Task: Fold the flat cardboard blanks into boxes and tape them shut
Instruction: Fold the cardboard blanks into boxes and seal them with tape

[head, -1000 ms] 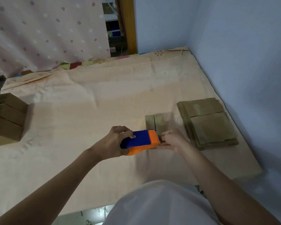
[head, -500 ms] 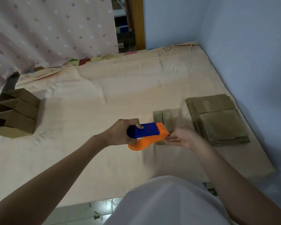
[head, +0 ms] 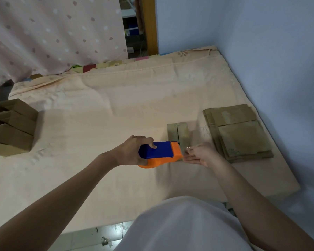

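Blue-and-orange tape dispenser (head: 160, 153), peach sheet (head: 116, 109)

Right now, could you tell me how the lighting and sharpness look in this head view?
Head view: dim, soft light with a bluish cast on the wall; the folded boxes throw a faint shadow rightward on the sheet; the wide angle bends the wall edges; the dispenser and both hands look slightly soft.
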`<act>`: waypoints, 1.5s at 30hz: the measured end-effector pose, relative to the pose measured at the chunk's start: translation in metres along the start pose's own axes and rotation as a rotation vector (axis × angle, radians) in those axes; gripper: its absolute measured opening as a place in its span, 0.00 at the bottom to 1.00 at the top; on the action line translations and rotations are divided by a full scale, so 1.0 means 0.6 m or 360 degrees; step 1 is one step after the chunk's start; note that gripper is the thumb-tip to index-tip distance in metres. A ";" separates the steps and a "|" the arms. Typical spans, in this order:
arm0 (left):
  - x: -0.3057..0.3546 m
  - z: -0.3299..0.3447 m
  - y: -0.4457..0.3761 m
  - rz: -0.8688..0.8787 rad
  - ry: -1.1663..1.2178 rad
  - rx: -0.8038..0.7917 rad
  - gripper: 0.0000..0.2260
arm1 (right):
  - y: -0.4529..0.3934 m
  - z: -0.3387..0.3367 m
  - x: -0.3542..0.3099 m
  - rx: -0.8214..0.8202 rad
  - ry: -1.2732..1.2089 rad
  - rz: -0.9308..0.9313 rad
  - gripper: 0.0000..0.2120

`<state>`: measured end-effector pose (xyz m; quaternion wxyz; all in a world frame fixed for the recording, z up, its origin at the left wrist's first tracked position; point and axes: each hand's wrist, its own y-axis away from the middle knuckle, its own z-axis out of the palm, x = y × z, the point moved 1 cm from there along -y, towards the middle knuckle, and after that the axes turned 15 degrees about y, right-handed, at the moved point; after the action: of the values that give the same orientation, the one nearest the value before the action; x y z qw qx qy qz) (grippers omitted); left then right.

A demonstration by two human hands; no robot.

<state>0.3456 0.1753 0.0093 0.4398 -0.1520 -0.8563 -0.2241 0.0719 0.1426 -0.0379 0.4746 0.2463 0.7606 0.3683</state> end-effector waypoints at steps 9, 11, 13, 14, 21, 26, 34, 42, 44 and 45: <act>-0.022 0.006 0.004 -0.0051 0.0181 0.0099 0.21 | -0.001 -0.021 0.011 0.0090 -0.0061 0.0022 0.05; -0.024 0.008 0.005 -0.0058 0.0231 0.0098 0.21 | -0.001 -0.028 0.016 0.0084 -0.0082 0.0023 0.05; -0.018 0.007 0.005 -0.0057 0.0269 0.0101 0.21 | -0.002 -0.029 0.016 0.0071 -0.0077 0.0015 0.05; -0.015 0.006 0.005 -0.0062 0.0290 0.0107 0.21 | -0.003 -0.029 0.014 0.0066 -0.0077 0.0011 0.05; -0.029 -0.029 0.024 -0.0143 0.0216 0.0158 0.21 | -0.016 -0.054 0.031 0.0178 -0.0027 0.0031 0.05; -0.049 -0.032 0.030 -0.0022 -0.0087 0.0117 0.19 | -0.021 -0.048 0.046 0.0189 0.0022 -0.0080 0.06; -0.079 -0.003 0.036 0.0107 -0.0304 0.0006 0.23 | -0.034 -0.051 0.052 0.0375 0.0134 -0.0213 0.08; -0.091 0.000 0.028 0.0048 -0.0395 -0.0057 0.25 | -0.037 -0.050 0.043 0.0388 0.0172 -0.0197 0.18; -0.092 0.001 0.024 0.0034 -0.0402 -0.0068 0.25 | -0.040 -0.053 0.038 0.0364 0.0212 -0.0197 0.13; -0.093 0.001 0.023 0.0029 -0.0399 -0.0073 0.25 | -0.041 -0.053 0.036 0.0357 0.0243 -0.0184 0.08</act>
<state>0.3832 0.1840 -0.0333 0.3278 -0.1967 -0.8977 -0.2189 0.0333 0.1331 -0.0604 0.4054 0.2248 0.8436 0.2709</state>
